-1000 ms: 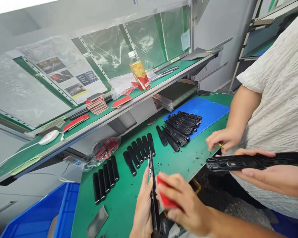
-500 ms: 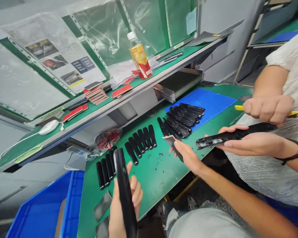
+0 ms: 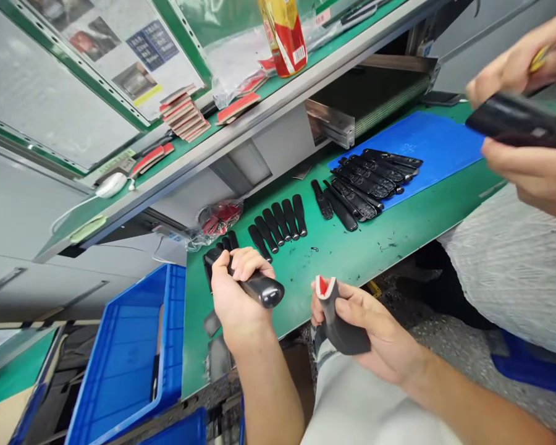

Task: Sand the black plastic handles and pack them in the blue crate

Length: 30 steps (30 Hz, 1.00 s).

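Observation:
My left hand [image 3: 241,296] is wrapped round a black plastic handle-shaped piece [image 3: 267,290], whose glossy rounded end points toward my right. In my right hand [image 3: 380,324] is a dark grey sanding pad [image 3: 345,327], folded into a U with its red and pale backing on the inside. The pad and the black piece are apart. Beyond my hands, similar black handle pieces [image 3: 278,224] lie in a row on the green table [image 3: 301,284], and more are partly hidden behind my left hand.
Several black pieces [image 3: 370,182] are heaped partly on a blue sheet [image 3: 445,139]. At right, a co-worker's hands [image 3: 532,170] hold a black piece [image 3: 514,117] and something yellow [image 3: 540,59]. A shelf with a bottle [image 3: 287,43] runs above; a blue crate [image 3: 115,364] stands left.
My left hand has turned the black piece from upright to nearly level. My right hand has drawn back toward me, folding the sanding pad. The view has shifted, and the co-worker's hands sit higher.

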### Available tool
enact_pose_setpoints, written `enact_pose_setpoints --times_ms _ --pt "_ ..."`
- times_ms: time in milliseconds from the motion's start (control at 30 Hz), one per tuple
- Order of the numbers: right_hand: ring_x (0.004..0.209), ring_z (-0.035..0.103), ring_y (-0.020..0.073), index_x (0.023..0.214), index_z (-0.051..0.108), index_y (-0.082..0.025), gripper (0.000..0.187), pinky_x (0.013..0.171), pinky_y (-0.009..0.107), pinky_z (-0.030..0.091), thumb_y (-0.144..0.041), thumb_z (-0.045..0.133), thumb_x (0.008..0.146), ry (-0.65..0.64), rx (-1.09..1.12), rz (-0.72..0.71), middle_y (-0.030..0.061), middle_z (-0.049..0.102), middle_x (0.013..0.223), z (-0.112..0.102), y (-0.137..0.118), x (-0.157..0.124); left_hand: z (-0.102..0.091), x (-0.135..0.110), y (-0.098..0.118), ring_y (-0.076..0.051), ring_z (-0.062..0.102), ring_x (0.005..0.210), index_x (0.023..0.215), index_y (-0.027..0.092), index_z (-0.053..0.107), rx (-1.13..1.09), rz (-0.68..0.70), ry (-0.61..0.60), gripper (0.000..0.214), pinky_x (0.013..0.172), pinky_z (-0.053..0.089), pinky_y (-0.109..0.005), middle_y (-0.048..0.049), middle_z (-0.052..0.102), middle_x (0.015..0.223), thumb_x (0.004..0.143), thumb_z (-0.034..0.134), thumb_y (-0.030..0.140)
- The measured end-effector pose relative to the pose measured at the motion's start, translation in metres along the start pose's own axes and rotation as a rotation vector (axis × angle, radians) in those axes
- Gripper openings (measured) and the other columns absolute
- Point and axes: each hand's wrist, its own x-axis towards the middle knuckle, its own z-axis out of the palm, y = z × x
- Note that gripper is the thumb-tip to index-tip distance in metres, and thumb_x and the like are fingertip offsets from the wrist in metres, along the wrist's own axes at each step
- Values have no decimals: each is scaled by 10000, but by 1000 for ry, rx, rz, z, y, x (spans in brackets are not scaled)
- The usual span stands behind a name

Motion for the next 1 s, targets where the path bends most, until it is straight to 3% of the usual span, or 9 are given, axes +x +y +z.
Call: enact_pose_setpoints --times_ms 167,333,500,633,733,767,867,900,1000 --pt "648 469 96 909 622 -206 428 593 220 324 -596 744 782 -15 -63 -139 -8 569 740 18 11 -7 0 -9 -11 -35 305 356 720 251 207 18 -13 -46 284 353 325 -130 106 255 525 962 357 257" --pt "577 455 84 742 570 -212 399 550 225 333 -390 914 642 -40 -191 -291 -51 544 666 26 14 3 6 -21 -20 -32 289 322 713 247 208 68 93 -55 280 315 281 -128 114 221 509 905 412 239" --pt "645 547 103 673 566 -208 333 620 239 411 -313 881 687 210 -335 -511 -39 587 683 7 3 31 3 -20 -25 -36 279 301 709 244 203 112 233 -20 272 294 255 -141 115 215 496 868 423 225" --pt "565 477 80 651 543 -204 402 556 224 380 -295 931 600 74 -347 -435 -58 559 637 -1 -4 35 -4 -20 -18 -37 329 333 705 244 181 163 127 -162 294 336 313 -129 108 238 497 880 416 211" --pt "482 410 60 649 513 -210 417 460 200 301 -400 882 676 280 -308 -439 -75 519 578 -3 -7 36 -6 -22 -11 -36 311 336 683 250 154 112 19 -200 326 347 330 -124 107 223 484 883 408 212" --pt "477 406 62 659 511 -213 419 451 199 293 -427 871 685 288 -291 -428 -75 519 576 -3 -7 37 -6 -22 -10 -34 301 334 674 252 151 97 -8 -188 331 346 328 -122 107 219 480 887 400 208" --pt "534 472 89 667 536 -206 477 492 222 360 -431 940 549 81 -323 -317 -54 559 612 -5 -5 42 -7 -21 -6 -25 293 336 660 251 153 107 -81 -173 341 350 328 -98 104 238 475 906 379 180" --pt "532 468 87 655 535 -200 484 494 220 363 -435 942 541 94 -350 -298 -57 550 600 -7 -5 45 -7 -20 -4 -22 304 342 656 249 157 129 -106 -198 346 358 335 -85 102 256 473 909 378 165" --pt "505 400 53 676 532 -188 437 470 182 310 -449 882 659 327 -388 -326 -76 512 569 -18 -8 51 -9 -19 0 -17 344 363 646 240 170 218 -123 -304 368 387 363 -55 94 322 472 908 403 133"
